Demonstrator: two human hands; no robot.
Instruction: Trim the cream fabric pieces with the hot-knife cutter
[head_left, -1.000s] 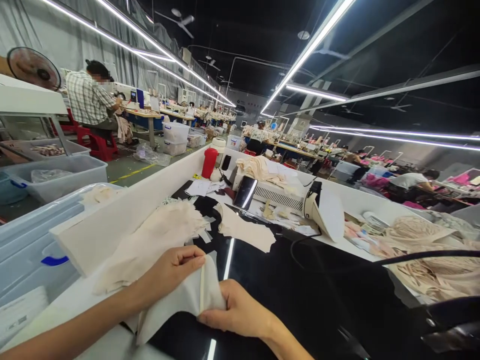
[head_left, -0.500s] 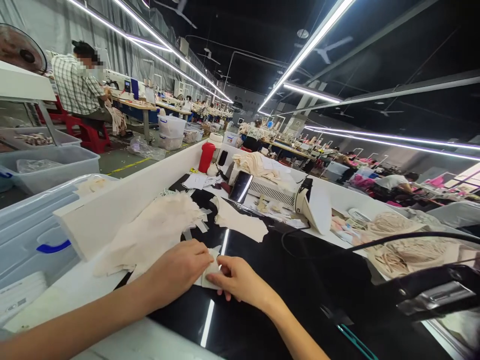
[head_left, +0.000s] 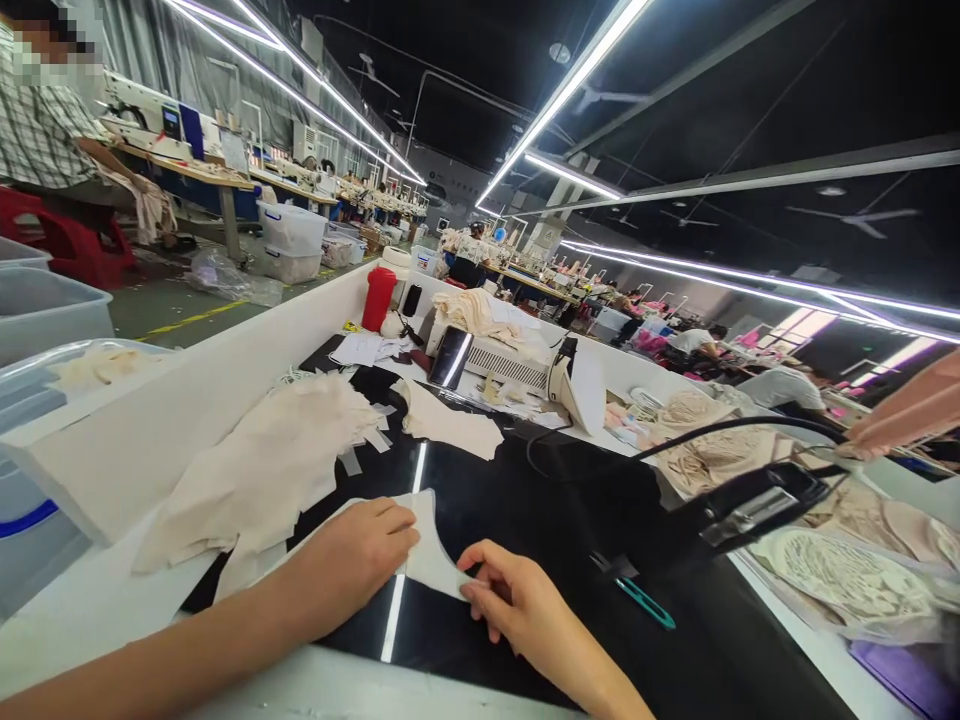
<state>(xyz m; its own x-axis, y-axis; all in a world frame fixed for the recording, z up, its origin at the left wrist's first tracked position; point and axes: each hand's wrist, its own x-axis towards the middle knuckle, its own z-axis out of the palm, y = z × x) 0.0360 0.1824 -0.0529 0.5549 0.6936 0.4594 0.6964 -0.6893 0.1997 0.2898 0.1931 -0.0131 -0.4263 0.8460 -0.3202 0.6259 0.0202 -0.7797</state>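
Observation:
A cream fabric piece (head_left: pixel 429 545) with a curved edge lies on the black work surface (head_left: pixel 555 530). My left hand (head_left: pixel 367 555) is closed on its left part, the bent fingers held together. At the lower right corner of the piece, my right hand (head_left: pixel 510 600) pinches the edge between thumb and forefinger. Up and to the left of my hands is a heap of cream fabric pieces (head_left: pixel 255 460). Another cream cut piece (head_left: pixel 454 420) lies flat beyond them. Thread snips with a teal handle (head_left: pixel 645 603) rest to the right.
A red bottle (head_left: pixel 379 300), a phone (head_left: pixel 450 357) and a lamp-like white device (head_left: pixel 581 390) stand at the back. A black cable (head_left: pixel 720 425) arches over the right side, near piled beige garments (head_left: pixel 705 440). Plastic bins (head_left: pixel 60 310) are at the left, with a seated person beyond.
The piece, bunched small between my hands before, is now spread wider. My right hand has moved right and slightly down with its corner. The camera view has turned right.

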